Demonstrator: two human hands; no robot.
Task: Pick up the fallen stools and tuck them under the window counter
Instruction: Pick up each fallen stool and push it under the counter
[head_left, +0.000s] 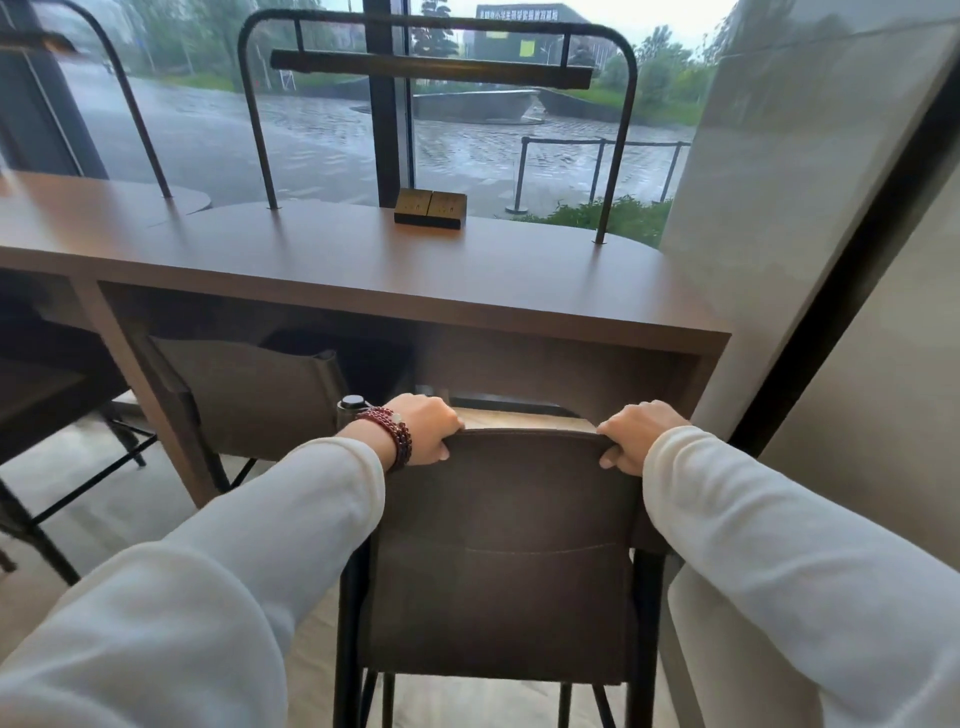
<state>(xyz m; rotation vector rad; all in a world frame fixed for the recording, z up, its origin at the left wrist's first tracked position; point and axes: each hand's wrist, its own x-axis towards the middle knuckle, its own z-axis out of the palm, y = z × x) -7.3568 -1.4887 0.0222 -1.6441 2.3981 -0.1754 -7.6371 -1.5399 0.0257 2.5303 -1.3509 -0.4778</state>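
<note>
Counter (363, 270) ahead; L grip (423, 428), R grip (636, 436) clutch stool (509, 545) at backrest top.

Front stool (498, 545): upright, brown padded backrest, black metal legs, facing the right bay of the brown wooden window counter (363, 270), seat not yet under it. Second stool (249, 400): upright, same build, just left, backrest below the counter's front edge.

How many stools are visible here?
3. Near stool, held by left hand and right hand; second stool tucked under the counter, left; third stool at far left edge, cut off. More may be hidden.
</note>
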